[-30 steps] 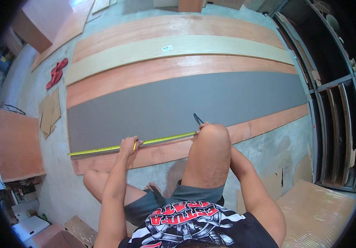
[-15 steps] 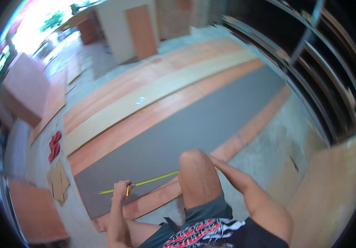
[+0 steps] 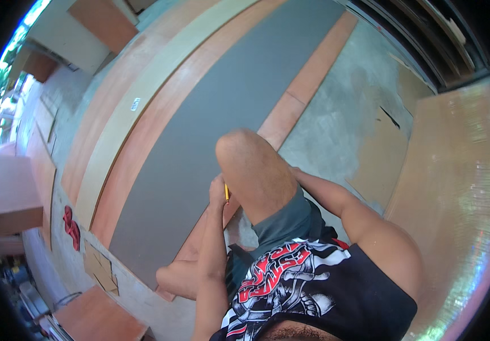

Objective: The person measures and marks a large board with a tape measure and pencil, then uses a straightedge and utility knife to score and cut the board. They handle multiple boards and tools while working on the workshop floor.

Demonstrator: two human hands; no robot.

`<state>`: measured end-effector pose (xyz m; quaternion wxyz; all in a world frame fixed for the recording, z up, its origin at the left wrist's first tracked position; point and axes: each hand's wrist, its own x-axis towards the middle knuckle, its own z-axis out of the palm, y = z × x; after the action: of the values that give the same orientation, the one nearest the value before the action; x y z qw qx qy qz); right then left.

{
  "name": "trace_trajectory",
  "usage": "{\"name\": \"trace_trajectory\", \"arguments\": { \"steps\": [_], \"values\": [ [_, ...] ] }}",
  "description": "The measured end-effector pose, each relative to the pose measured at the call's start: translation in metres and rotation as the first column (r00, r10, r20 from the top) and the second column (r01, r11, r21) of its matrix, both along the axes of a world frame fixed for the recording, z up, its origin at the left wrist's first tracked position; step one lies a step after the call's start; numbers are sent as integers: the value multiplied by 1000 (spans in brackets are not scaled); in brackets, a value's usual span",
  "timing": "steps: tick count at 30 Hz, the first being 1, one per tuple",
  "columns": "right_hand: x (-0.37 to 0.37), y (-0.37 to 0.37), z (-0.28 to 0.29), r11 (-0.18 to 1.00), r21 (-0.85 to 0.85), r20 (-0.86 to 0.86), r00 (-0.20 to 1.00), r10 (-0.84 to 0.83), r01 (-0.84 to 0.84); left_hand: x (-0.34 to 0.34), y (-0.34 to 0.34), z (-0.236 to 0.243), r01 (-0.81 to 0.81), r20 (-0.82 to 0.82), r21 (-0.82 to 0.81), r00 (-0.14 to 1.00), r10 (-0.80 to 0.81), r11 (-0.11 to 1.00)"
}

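Note:
My left hand (image 3: 217, 192) is closed with a yellow pencil (image 3: 227, 193) in it, right beside my raised knee (image 3: 245, 165), over the front edge of a long grey board (image 3: 211, 96). My right hand (image 3: 295, 171) is mostly behind that knee, its fingers hidden. The grey board lies among long reddish plywood boards (image 3: 299, 94) and a pale wooden board (image 3: 171, 71) with a small label.
At the right are a large wrapped sheet (image 3: 444, 159), cardboard (image 3: 373, 165) and a rack of panels (image 3: 418, 34). Red sandals (image 3: 71, 227), cardboard pieces and a pinkish box (image 3: 9, 182) are at the left, cabinets (image 3: 74, 34) at the back.
The view has swung round, so the boards run more steeply upward. My left hand has moved right to my knee. The yellow tape measure seen along the grey board earlier is out of sight.

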<state>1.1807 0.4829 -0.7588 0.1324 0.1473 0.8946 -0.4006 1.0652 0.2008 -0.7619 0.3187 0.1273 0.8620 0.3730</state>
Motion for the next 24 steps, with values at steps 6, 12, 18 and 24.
{"name": "trace_trajectory", "arguments": {
  "steps": [6,12,18,24],
  "values": [
    [93,51,-9,881,259,159,883,-443,395,22,-37,-28,-216,-275,73,934,228,974],
    [143,59,-30,850,393,197,871,-450,351,-12,-65,88,-353,-143,270,905,400,896],
    [119,81,-59,817,459,245,834,-495,350,-19,-117,227,-404,-156,753,658,737,520],
    [89,116,-60,816,294,134,824,-551,497,55,-148,392,398,-356,903,483,800,162]
  ]
}}
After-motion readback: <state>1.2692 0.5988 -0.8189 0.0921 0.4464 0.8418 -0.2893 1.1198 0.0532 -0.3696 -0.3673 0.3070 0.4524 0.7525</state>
